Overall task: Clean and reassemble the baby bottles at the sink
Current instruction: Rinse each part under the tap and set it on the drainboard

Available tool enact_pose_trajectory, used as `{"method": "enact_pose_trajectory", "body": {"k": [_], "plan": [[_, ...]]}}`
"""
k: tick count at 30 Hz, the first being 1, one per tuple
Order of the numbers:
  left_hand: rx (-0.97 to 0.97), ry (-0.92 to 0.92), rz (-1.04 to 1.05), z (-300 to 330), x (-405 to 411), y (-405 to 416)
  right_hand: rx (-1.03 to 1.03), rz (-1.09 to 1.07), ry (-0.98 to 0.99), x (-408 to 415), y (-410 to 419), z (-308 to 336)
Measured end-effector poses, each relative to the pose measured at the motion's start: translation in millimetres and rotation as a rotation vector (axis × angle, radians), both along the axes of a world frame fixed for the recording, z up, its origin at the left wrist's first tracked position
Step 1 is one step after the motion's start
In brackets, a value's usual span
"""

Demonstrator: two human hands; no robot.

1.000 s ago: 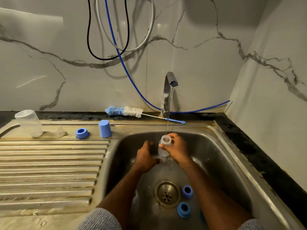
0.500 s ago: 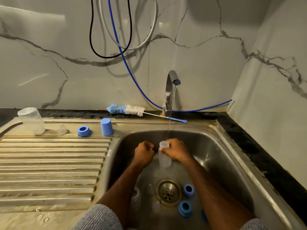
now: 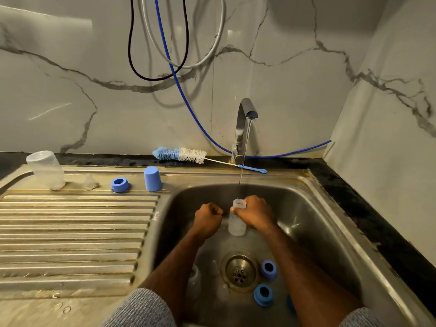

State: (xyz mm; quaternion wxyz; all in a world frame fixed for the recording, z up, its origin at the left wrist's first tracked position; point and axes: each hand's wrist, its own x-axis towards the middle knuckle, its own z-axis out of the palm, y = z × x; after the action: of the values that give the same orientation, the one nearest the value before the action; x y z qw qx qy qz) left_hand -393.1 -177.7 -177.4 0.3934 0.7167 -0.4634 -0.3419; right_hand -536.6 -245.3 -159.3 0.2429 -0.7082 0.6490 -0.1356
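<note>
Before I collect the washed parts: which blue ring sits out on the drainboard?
The blue ring between the clear teat and the upright blue cap. The other two rings lie in the basin by the drain.

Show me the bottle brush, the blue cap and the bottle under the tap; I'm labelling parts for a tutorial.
bottle brush (image 3: 180, 155), head view, on the bristle head.
blue cap (image 3: 152, 178), head view, on its side wall.
bottle (image 3: 236, 224), head view, on the clear body below the right hand (image 3: 256, 211).

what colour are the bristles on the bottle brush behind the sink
Blue at the tip, white nearer the handle on the bottle brush, seen in the head view.
</note>
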Motion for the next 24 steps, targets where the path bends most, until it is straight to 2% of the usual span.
{"method": "enact_pose_trajectory", "body": {"k": [3,8,15,20,24], "plan": [[0.030,0.012,-0.030,2.4,-1.4,1.6,-0.015,0.000,-0.081,1.6,-1.1,2.6],[0.133,0.110,-0.112,4.6,-4.7,9.2,0.024,0.027,-0.517,-3.9,-2.6,-0.9],[-0.121,0.285,-0.194,9.8,-3.9,7.9,0.406,-0.327,-0.935,-14.9,-2.5,-8.8],[-0.248,0.186,-0.322,12.8,-9.5,9.1,0.533,-0.464,-1.041,-18.2,2.9,-15.7],[-0.317,0.178,-0.318,18.6,-11.6,8.6,0.688,-0.472,-1.086,-13.8,12.3,-14.0]]}}
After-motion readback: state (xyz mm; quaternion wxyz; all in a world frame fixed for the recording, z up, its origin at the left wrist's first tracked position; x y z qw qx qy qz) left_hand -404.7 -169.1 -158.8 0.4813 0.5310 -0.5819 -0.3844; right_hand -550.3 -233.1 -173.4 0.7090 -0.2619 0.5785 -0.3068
